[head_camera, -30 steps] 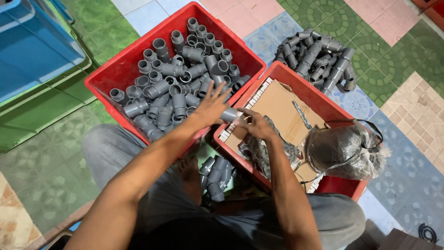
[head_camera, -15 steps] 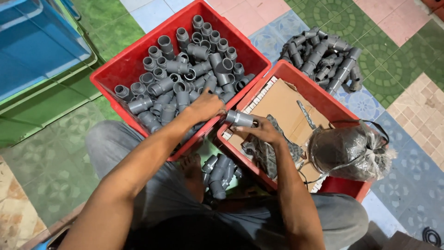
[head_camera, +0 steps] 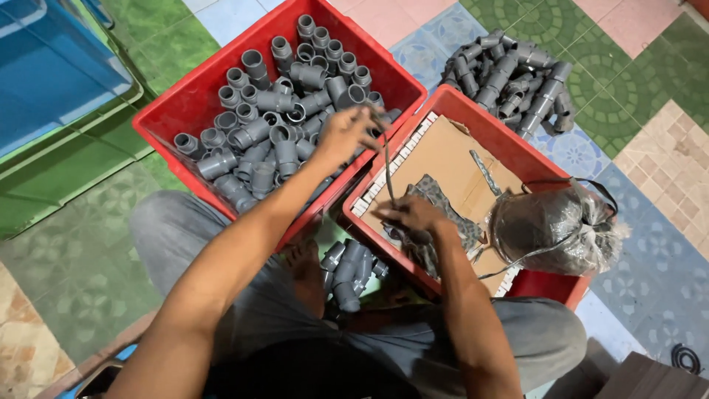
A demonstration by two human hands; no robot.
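Observation:
My left hand (head_camera: 346, 135) hovers over a red crate (head_camera: 193, 103) full of grey pipe fittings (head_camera: 275, 125). Its fingertips pinch the top end of a thin dark strip (head_camera: 387, 166). The strip runs down to my right hand (head_camera: 413, 216), which grips its lower end. That hand rests on a heap of similar dark strips (head_camera: 436, 193) inside a second red crate (head_camera: 478, 108) lined with cardboard (head_camera: 443, 151). No fitting shows in either hand.
A dark bundle wrapped in clear plastic (head_camera: 555, 223) fills the right crate's near corner. More grey fittings lie heaped on the tiled floor (head_camera: 509, 70) and between my legs (head_camera: 350, 270). A blue bin (head_camera: 52, 66) and a green tray (head_camera: 74, 166) stand at the left.
Both hands held a grey fitting together at the crates' shared edge. The fitting is now gone from them, my left hand has risen over the left crate, and a dark strip stretches between the hands.

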